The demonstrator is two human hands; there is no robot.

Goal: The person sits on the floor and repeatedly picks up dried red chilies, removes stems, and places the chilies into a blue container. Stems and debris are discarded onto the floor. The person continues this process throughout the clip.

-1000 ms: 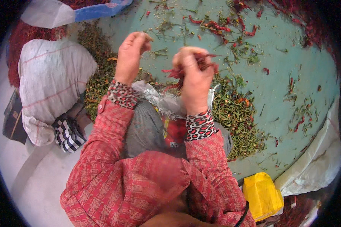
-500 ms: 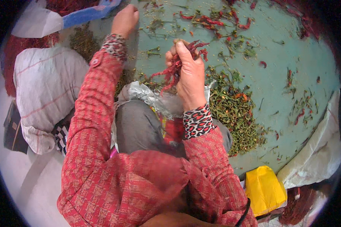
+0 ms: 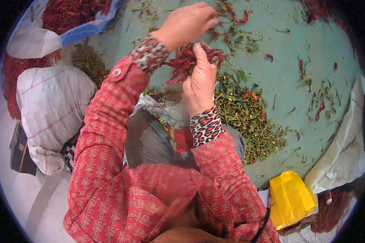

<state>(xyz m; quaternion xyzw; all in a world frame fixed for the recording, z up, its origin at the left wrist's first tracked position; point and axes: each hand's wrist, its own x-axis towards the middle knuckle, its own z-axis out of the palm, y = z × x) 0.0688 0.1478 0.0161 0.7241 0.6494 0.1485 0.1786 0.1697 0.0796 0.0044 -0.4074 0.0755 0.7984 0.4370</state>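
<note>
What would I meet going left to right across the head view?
Red-striped white cloth, dried red chilies in the right hand, pile of green stems, yellow bag, white sheeting.

Peppers (image 3: 180, 67) in the right hand (image 3: 200, 79) look dry and wrinkled, ground sheet (image 3: 290, 81) right of it's smooth, kinda matt, bundle (image 3: 52, 105) well left is woven cloth.

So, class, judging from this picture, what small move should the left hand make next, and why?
Probably pick up a loose red chilli: the left hand hovers near it over the green surface, with no chilli visible in its fingers, while the right hand grips a bunch of red chillies.
</note>
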